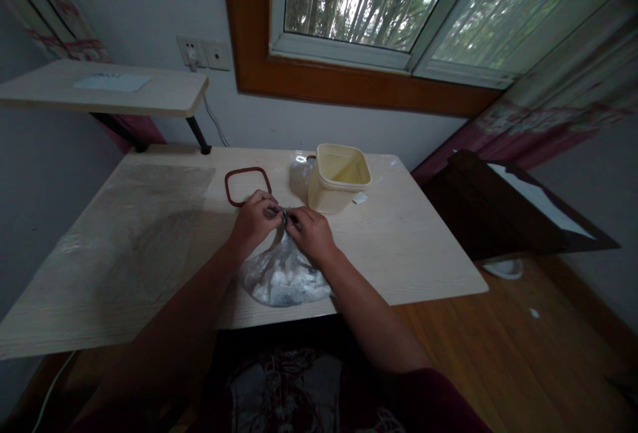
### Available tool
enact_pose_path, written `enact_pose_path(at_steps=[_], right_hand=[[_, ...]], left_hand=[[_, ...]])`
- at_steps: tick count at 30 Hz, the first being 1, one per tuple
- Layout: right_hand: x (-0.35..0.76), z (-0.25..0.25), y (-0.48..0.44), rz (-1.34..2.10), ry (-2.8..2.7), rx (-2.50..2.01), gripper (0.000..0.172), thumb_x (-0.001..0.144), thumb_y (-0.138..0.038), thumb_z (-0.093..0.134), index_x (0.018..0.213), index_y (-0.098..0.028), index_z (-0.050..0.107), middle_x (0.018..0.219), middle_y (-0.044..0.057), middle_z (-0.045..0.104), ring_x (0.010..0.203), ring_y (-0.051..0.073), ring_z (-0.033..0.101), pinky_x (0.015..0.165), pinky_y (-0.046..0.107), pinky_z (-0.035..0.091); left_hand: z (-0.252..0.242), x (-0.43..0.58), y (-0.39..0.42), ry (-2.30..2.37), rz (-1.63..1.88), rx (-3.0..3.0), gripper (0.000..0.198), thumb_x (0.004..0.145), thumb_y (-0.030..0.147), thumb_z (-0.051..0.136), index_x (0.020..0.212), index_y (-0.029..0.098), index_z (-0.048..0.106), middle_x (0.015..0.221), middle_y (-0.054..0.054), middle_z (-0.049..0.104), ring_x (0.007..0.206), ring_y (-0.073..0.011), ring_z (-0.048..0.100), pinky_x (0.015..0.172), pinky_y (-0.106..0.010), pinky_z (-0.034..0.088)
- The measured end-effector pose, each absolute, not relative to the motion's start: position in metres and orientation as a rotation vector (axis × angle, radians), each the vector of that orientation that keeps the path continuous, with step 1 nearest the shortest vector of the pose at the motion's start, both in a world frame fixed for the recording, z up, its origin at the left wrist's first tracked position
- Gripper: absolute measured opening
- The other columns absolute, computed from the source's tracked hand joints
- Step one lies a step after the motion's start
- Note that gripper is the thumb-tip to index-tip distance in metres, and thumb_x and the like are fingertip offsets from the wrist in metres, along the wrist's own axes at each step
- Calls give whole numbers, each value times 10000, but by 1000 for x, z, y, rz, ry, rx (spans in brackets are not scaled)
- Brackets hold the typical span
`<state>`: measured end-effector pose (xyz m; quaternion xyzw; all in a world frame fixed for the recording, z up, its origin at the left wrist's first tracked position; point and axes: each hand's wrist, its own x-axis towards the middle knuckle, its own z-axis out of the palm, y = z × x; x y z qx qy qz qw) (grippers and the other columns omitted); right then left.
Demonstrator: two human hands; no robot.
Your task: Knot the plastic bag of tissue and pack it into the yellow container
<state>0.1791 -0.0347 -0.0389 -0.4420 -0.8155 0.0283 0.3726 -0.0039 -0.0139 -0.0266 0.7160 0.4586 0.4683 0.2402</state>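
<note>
A clear plastic bag [286, 277] with crumpled white stuff inside rests at the table's front edge, its neck gathered upward. At that neck my left hand [256, 220] is closed, pinching the bag from the left. My right hand [313, 234] is closed on the neck from the other side, the fingertips of both hands almost meeting. Something small and dark shows between the fingertips, too small to name. Just behind my hands stands an open pale yellow bin [331, 197]. A reddish-brown rounded square ring [242, 171] lies behind my left hand, partly covered by it.
The light wooden table [413, 240] has a clear plastic sheet [149, 220] spread over its left side. A raised shelf [164, 91] holding a paper stands at the back left. Clear plastic [300, 171] lies left of the bin. A dark brown piece of furniture [503, 207] stands right.
</note>
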Motion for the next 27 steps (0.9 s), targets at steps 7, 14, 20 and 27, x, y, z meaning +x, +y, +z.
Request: enact_pose_path(at_steps=[7, 14, 20, 27], right_hand=[[183, -38, -34, 182, -1997, -980, 131, 932, -216, 581, 1003, -206, 691, 891, 73, 733, 807, 198, 688, 761, 310, 553], [186, -43, -30, 325, -1886, -1003, 80, 908, -226, 607, 961, -224, 667, 885, 48, 710, 831, 193, 679, 788, 317, 558], [185, -42, -30, 347, -1926, -993, 141, 955, -256, 620, 1084, -225, 668, 1005, 73, 699, 926, 207, 675, 847, 336, 561], [182, -41, -33, 213, -2058, -1097, 114, 979, -237, 609, 1054, -223, 694, 982, 85, 692, 920, 229, 665, 837, 345, 549]], left_hand=[[-22, -8, -13, 1212, 1299, 1884, 83, 776, 267, 703, 784, 188, 724, 1003, -79, 625, 865, -175, 671, 725, -290, 621], [-30, -10, -8, 1209, 1200, 1769, 105, 798, 281, 680, 835, 191, 720, 916, -55, 723, 849, -175, 715, 828, -297, 606], [-31, -8, -10, 1270, 1239, 1807, 98, 785, 273, 691, 812, 183, 716, 874, -48, 711, 801, -168, 709, 769, -281, 601], [-34, -4, -12, 1290, 1205, 1897, 54, 782, 231, 678, 792, 188, 708, 822, -38, 702, 755, -164, 694, 710, -274, 599]])
